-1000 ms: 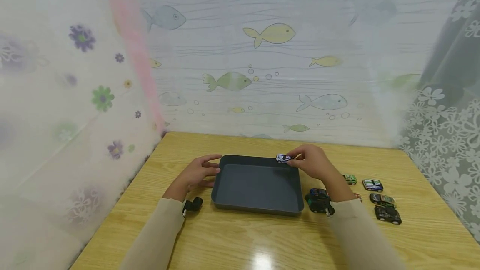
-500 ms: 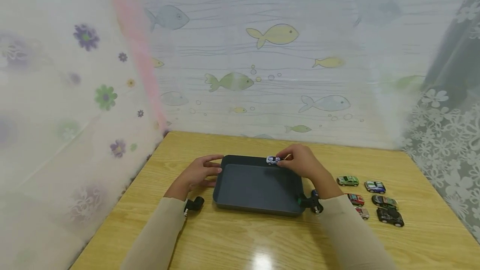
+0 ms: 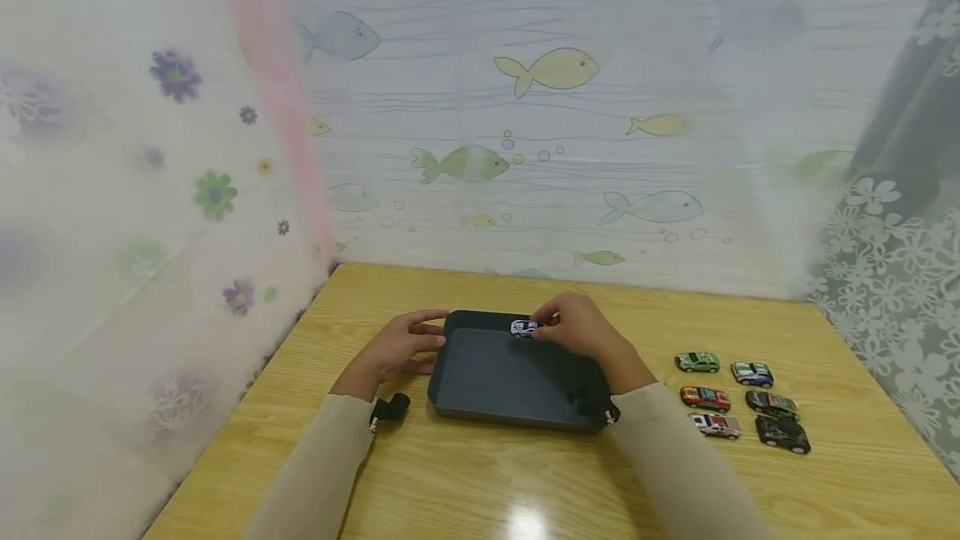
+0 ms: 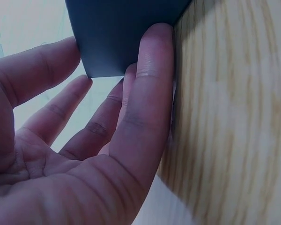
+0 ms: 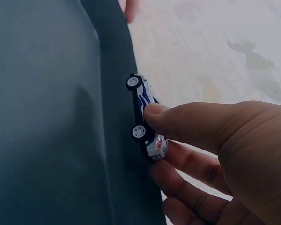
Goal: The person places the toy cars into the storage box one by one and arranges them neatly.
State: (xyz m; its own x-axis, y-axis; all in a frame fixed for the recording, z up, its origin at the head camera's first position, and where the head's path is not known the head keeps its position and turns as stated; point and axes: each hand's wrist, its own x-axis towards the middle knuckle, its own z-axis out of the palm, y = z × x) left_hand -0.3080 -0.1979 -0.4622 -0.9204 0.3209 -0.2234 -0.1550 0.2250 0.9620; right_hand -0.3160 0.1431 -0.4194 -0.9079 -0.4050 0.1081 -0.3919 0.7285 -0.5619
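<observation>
One wooden table (image 3: 465, 482) bears a dark tray (image 3: 502, 382), central, presumably for easy reach; six toy cars (image 3: 705, 398) stand grouped right of it; the left hand (image 3: 399, 344), fingers relaxed, touches the tray's left end, likely steadying it; the right hand (image 3: 583, 327) pinches a white toy car (image 3: 522, 328) by its rear at the tray's far wall, seemingly keeping wheels clear.

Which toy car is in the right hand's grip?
The white car with blue markings, pinched in the right hand by the tray; the other visible cars stand on the table.
</observation>
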